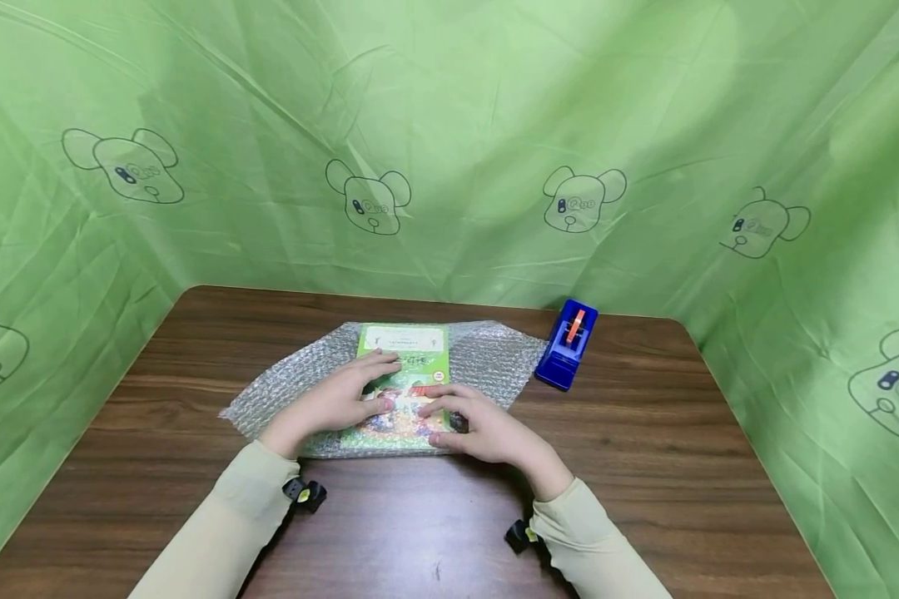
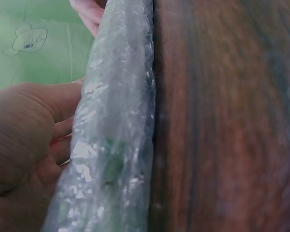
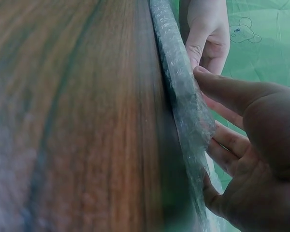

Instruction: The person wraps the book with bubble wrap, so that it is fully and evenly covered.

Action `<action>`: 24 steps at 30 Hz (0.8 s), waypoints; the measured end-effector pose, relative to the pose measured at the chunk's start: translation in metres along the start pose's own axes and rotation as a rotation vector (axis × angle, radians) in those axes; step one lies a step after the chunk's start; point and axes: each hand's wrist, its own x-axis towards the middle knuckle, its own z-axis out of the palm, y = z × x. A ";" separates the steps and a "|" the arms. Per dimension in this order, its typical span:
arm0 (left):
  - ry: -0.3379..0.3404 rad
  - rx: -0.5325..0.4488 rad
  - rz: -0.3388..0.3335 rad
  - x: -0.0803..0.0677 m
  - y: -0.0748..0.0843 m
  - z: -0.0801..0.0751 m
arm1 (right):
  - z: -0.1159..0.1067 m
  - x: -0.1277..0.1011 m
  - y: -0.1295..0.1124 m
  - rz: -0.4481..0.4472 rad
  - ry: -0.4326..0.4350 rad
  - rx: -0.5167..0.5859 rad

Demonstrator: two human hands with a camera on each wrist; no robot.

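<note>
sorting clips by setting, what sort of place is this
Probably a staged recording booth, not a real packing room: a green cloth backdrop printed with cartoon animal heads walls in a small wooden table, which bears only a book on bubble wrap and a blue tape dispenser.

Green book [image 1: 406, 366], blue dispenser [image 1: 565, 346], brown table [image 1: 644, 433]

The desk [image 1: 644, 466] is viewed from above and the near side by the head camera; its surface is skimmed very closely by both wrist cameras; the bubble wrap [image 1: 487, 353] edge is shared.
</note>
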 end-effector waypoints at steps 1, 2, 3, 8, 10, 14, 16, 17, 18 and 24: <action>-0.001 0.001 0.001 0.000 0.000 0.000 | 0.000 0.000 0.001 -0.003 0.002 0.002; -0.001 0.003 0.002 0.000 0.000 0.000 | 0.000 0.001 0.001 -0.002 0.003 0.008; 0.000 0.006 0.003 0.000 0.000 0.000 | 0.000 0.001 0.002 -0.001 0.004 0.014; -0.004 0.015 0.000 0.001 -0.002 0.000 | -0.002 0.000 0.004 0.011 0.000 0.038; -0.004 0.015 -0.001 0.001 -0.003 0.000 | -0.001 0.000 0.004 0.012 0.001 0.041; 0.000 0.007 0.000 0.000 -0.002 -0.001 | -0.001 0.001 0.006 0.012 0.004 0.042; -0.005 0.000 -0.009 0.000 -0.001 -0.002 | 0.000 0.001 0.006 0.011 0.006 0.041; -0.008 -0.003 -0.014 0.000 -0.001 -0.002 | 0.000 0.001 0.006 0.013 0.007 0.040; -0.012 -0.005 -0.019 0.000 -0.002 -0.002 | 0.000 0.001 0.005 0.013 0.008 0.038; -0.031 -0.006 -0.039 0.000 -0.003 -0.001 | -0.004 -0.001 0.003 0.025 -0.004 0.028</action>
